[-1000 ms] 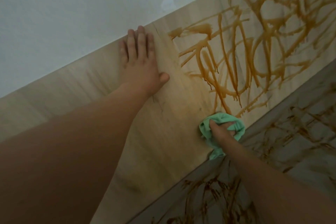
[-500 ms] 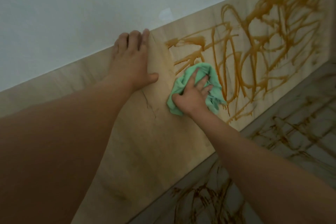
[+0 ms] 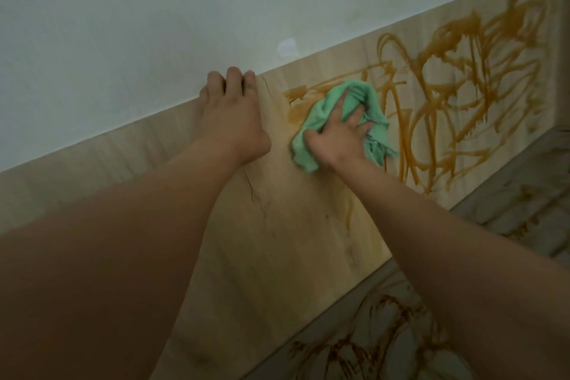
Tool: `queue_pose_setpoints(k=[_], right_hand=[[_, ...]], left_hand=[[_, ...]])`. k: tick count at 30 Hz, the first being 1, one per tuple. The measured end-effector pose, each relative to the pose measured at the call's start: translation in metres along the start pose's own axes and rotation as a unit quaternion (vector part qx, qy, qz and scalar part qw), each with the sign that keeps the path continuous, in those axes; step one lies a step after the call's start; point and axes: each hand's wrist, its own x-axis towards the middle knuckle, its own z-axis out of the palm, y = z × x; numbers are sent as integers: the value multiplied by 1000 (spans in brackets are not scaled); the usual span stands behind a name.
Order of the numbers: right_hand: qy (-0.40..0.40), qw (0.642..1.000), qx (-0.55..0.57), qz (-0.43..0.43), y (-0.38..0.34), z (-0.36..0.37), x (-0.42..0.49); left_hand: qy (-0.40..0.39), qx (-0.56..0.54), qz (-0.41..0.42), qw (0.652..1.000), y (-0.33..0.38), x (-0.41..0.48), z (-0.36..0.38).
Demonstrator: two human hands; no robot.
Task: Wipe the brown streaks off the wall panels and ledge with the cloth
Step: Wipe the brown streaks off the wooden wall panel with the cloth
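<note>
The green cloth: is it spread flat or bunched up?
Bunched up. The right hand grips the cloth as a crumpled wad, folds sticking out.

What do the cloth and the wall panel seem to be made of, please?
Cloth: soft green fabric, perhaps microfibre; it bunches and folds under the right hand. Panel: pale wood or wood-look laminate, fairly smooth; grain lines and a thin dark crack show.
</note>
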Motion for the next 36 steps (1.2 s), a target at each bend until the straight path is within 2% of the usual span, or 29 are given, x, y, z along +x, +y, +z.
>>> queue_pose_setpoints(k=[3, 5, 7, 11, 15, 17, 19, 22, 24, 25, 27, 31, 33, 36], right_hand=[[4, 977, -81, -197, -27, 22, -24], [16, 965, -105, -239, -36, 19, -14], [30, 973, -96, -209, -36, 2, 7], [33, 998, -25, -40, -6, -25, 48], [8, 992, 30, 118, 48, -10, 48], [2, 987, 50, 150, 68, 15, 25], [-11, 993, 43, 109, 71, 44, -12], [-52, 996, -33, -64, 52, 82, -78], [-54, 985, -71, -147, 34, 85, -87], [-44, 984, -75, -159, 25, 78, -76], [-15, 990, -64, -126, 9, 51, -40], [1, 1000, 11, 19, 4, -1, 14], [-7, 1000, 11, 11, 6, -3, 6], [-24, 997, -12, -68, 6, 20, -24]], left_hand=[[2, -9, -8, 1000, 2, 1, -1], [5, -9, -11, 1000, 3, 1, -3], [-3, -6, -15, 1000, 5, 0, -4], [-2, -11, -42, 999, 12, 0, 0], [20, 1, -47, 999, 15, 0, 9], [22, 6, -49, 999, 16, 0, 11], [23, 4, -51, 998, 17, 0, 11], [21, 1, -56, 998, 17, -1, 9], [13, -2, -55, 998, 18, -2, 6], [6, -3, -55, 998, 19, -2, 4], [-6, -9, -54, 998, 18, -1, 0], [-29, -22, -47, 998, 14, 0, -6], [-41, -27, -47, 998, 13, 1, -10], [-51, -19, -47, 997, 13, 3, -17]])
